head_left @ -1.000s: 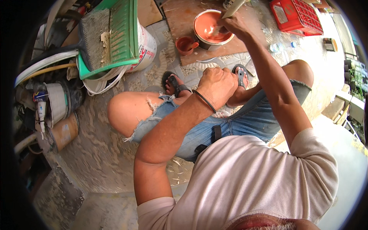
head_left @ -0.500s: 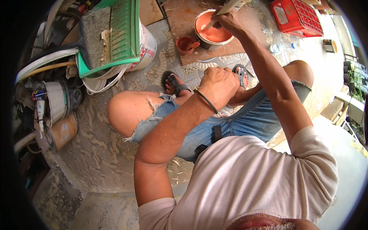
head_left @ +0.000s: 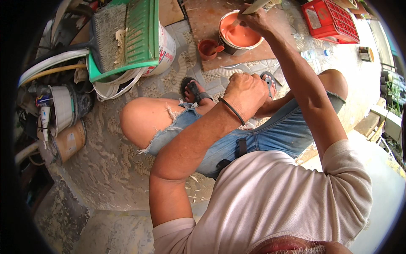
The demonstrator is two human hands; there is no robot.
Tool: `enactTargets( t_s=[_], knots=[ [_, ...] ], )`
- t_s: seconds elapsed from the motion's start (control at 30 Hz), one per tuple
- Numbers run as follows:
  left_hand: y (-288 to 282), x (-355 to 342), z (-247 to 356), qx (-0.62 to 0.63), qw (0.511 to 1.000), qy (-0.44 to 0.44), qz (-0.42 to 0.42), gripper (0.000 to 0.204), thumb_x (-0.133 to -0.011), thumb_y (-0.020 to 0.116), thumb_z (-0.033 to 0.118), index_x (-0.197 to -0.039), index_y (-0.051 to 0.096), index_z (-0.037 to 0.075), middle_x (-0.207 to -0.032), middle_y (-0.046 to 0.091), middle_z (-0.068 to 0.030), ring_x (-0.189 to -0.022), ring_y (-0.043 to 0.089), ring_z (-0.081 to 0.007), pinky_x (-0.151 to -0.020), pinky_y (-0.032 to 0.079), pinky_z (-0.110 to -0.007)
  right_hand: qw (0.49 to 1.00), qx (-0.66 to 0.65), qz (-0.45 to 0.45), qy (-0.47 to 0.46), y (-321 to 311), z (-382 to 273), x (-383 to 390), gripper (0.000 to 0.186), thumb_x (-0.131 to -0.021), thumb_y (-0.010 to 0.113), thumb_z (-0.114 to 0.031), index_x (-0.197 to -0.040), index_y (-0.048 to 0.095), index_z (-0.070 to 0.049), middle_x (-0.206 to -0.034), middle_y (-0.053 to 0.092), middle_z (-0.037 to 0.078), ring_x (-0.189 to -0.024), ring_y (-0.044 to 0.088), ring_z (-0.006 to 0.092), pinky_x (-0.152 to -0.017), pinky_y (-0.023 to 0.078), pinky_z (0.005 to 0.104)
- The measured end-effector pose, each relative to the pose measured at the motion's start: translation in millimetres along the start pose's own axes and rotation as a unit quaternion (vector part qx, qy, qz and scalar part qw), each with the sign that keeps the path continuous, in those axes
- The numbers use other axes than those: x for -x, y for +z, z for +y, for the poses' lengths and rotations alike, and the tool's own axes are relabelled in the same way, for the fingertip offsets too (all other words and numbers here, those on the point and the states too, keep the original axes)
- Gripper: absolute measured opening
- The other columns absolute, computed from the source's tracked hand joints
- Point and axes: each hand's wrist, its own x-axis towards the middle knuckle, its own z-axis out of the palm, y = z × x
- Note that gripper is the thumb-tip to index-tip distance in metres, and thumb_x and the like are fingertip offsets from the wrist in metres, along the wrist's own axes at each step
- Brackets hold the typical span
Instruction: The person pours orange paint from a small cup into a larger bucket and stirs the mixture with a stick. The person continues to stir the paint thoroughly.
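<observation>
Paint bucket [head_left: 234, 51], lidless, on brown board [head_left: 203, 17]. Right hand [head_left: 253, 21]: closed around pale stick [head_left: 255, 7], lower end apparently in orange paint [head_left: 249, 37]; mixing seemingly under way, unfinished. Left hand [head_left: 246, 94]: loosely fisted, contents hidden.

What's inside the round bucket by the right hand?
Orange liquid, and the lower end of the stick held by the right hand. The liquid covers the bottom of the bucket and anything submerged; the hand hides part of its opening.
</observation>
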Motion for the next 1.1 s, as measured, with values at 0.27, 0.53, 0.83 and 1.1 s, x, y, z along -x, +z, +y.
enactTargets(
  t_s=[0.27,0.53,0.83,1.1],
  knots=[
    [3,4,0,-0.004,1.000,-0.013,0.000,0.013,-0.087,0.067,0.012,-0.097,0.071,0.003,-0.090,0.074,-0.0141,-0.087,0.078,-0.0277,-0.072,0.062,-0.040,0.995,-0.003,-0.015,0.103,3,28,-11,0.016,-0.082,0.073,-0.016,-0.088,0.072,-0.001,-0.068,0.069,0.009,-0.060,0.071,0.0192,-0.056,0.059,0.0335],
    [8,8,-1,-0.009,1.000,-0.019,0.007,0.013,-0.087,0.067,0.012,-0.097,0.071,0.003,-0.090,0.073,-0.0138,-0.085,0.077,-0.0278,-0.072,0.062,-0.040,0.980,0.194,-0.031,0.039,-6,0,-5,0.018,-0.083,0.074,-0.016,-0.089,0.071,0.001,-0.070,0.069,0.010,-0.061,0.071,0.0204,-0.055,0.061,0.0335],
    [5,0,1,-0.006,1.000,0.002,0.010,0.014,-0.088,0.067,0.013,-0.098,0.071,0.003,-0.089,0.073,-0.0134,-0.085,0.077,-0.0273,-0.072,0.062,-0.039,0.992,-0.023,-0.012,0.124,-2,55,-23,0.013,-0.084,0.075,-0.013,-0.088,0.071,-0.001,-0.074,0.071,0.011,-0.064,0.071,0.0217,-0.058,0.058,0.0354],
    [1,1,1,-0.008,1.000,-0.002,0.003,0.015,-0.088,0.067,0.012,-0.098,0.072,0.002,-0.091,0.074,-0.0151,-0.086,0.078,-0.0279,-0.072,0.063,-0.040,0.993,0.029,-0.011,0.118,-11,46,-12,0.019,-0.085,0.075,-0.015,-0.096,0.072,0.001,-0.078,0.073,0.011,-0.070,0.075,0.0198,-0.062,0.063,0.0323]
  ],
)
